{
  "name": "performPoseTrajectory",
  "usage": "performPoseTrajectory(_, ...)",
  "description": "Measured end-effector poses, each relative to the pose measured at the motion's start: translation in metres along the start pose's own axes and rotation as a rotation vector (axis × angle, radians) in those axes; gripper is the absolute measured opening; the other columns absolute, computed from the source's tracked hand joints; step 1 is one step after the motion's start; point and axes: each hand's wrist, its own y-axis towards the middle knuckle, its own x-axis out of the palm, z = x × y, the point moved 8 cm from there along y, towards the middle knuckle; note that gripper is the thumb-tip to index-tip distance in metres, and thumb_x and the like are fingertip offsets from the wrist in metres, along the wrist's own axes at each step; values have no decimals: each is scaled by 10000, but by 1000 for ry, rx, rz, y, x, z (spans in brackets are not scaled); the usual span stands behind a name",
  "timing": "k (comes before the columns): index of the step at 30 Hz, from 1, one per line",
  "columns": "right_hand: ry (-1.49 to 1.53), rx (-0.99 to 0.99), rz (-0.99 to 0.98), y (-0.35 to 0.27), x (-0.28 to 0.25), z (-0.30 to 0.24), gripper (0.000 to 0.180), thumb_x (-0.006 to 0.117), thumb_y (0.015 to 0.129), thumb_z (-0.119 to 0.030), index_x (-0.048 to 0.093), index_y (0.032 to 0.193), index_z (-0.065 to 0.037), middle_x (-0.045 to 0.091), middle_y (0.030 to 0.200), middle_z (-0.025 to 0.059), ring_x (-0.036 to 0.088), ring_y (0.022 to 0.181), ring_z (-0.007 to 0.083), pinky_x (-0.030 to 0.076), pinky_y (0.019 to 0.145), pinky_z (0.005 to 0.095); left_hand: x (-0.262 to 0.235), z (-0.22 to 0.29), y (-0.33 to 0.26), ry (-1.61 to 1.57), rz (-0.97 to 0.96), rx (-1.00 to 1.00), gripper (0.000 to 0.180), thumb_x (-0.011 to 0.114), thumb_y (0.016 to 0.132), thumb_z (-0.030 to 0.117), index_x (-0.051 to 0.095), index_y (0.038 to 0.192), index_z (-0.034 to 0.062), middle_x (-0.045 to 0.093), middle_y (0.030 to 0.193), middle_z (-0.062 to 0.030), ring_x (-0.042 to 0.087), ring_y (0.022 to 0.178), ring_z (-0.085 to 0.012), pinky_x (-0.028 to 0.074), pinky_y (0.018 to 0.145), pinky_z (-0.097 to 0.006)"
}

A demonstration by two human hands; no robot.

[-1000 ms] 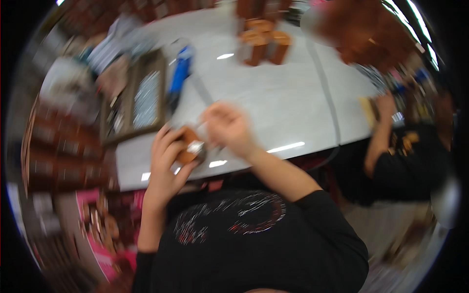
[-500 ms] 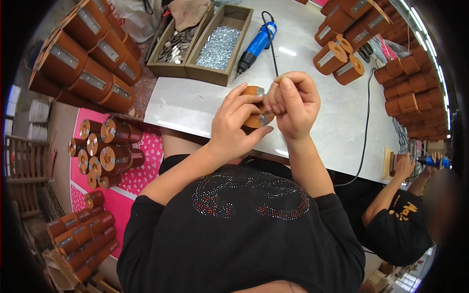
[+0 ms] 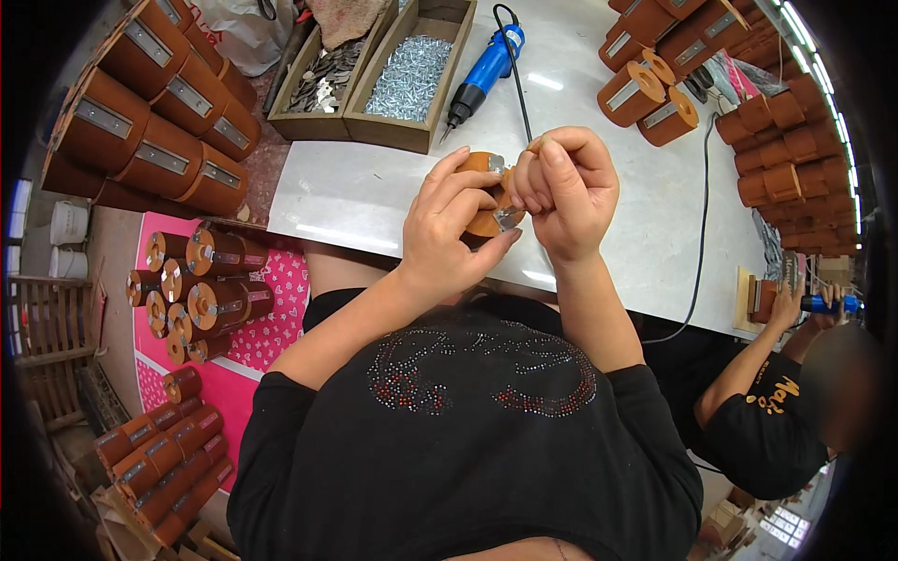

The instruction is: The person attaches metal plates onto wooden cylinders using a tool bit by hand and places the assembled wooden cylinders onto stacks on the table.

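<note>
Over the counter point(image 3: 327, 201), the left hand point(image 3: 441, 229) wraps a brown piece point(image 3: 480, 224) with metal tabs point(image 3: 508, 220); the right hand point(image 3: 566, 192) pinches beside it, contents hidden; apparently a fitting step, calling next for steady alignment.

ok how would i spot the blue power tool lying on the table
On the white table, find the wooden tray of small silvery screws, the right one of two. The blue power tool lies just right of it, black nose aimed toward the near left. Unlike the other blue tool, which a co-worker holds, this one lies untouched.
</note>
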Motion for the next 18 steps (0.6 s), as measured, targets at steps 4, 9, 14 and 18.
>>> performPoseTrajectory(4,-23,8,-117,0,8,0,84,500,847,-52,491,811,24,459,551,11,405,439,56,328,404,194,0,0,0,0,-10,3,264,729,569,136,570,749,25,562,982,-85,448,1089,-344,394,877,-403)
performPoseTrajectory(9,-49,190,-314,7,19,8,140,509,853,-92,511,772,21,478,561,11,408,443,46,326,412,187,-3,3,5,-36,6,3,255,713,571,114,581,771,28,565,957,-92,475,1040,-330,383,894,-407)
performPoseTrajectory(14,148,272,-456,13,25,17,201,486,880,-147,511,765,15,460,548,6,401,438,48,330,416,195,-1,3,11,-44,46,2,157,671,579,59,591,711,33,579,826,-92,516,895,-302,381,901,-402)
performPoseTrajectory(18,-100,210,-446,12,23,11,227,486,887,-185,518,787,16,487,606,6,436,500,54,353,444,191,1,1,7,-99,57,-51,93,661,614,57,606,687,38,592,756,-61,518,906,-295,394,884,-394)
